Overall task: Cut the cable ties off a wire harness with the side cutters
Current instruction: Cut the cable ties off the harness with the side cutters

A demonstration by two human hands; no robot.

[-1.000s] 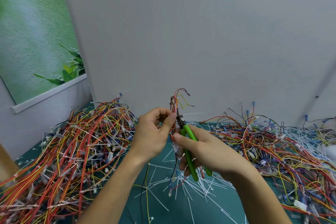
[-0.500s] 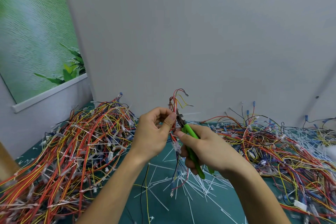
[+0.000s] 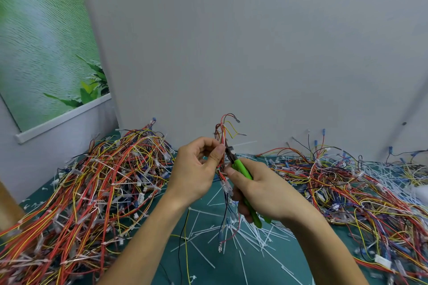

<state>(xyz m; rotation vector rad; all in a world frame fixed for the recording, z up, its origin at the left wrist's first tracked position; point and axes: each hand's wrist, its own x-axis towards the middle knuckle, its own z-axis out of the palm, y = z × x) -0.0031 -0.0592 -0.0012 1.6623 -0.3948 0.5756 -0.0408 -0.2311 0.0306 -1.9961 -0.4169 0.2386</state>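
Head view: one wire harness [image 3: 223, 132] held upright over the green surface [image 3: 208, 261].
It looks light, limp and springy. The left hand [image 3: 196, 169] has a pinching grip beside the white cable tie [image 3: 243, 144], and the right hand [image 3: 261, 192] has its grip clenched round the one pair of side cutters [image 3: 240, 166]. Two heaps [image 3: 92, 192] lie either side; the cut ties [image 3: 250, 236] are too many to count.

The side cutters [image 3: 241, 167] have bright green handles and a dark head, and the wire harness [image 3: 221, 134] shows red, yellow and brown strands. The cut ties [image 3: 252, 236] are white on a teal mat [image 3: 206, 268]. The wire heaps [image 3: 104, 180] are red, orange, yellow and blue, and the wall [image 3: 254, 53] is pale grey.
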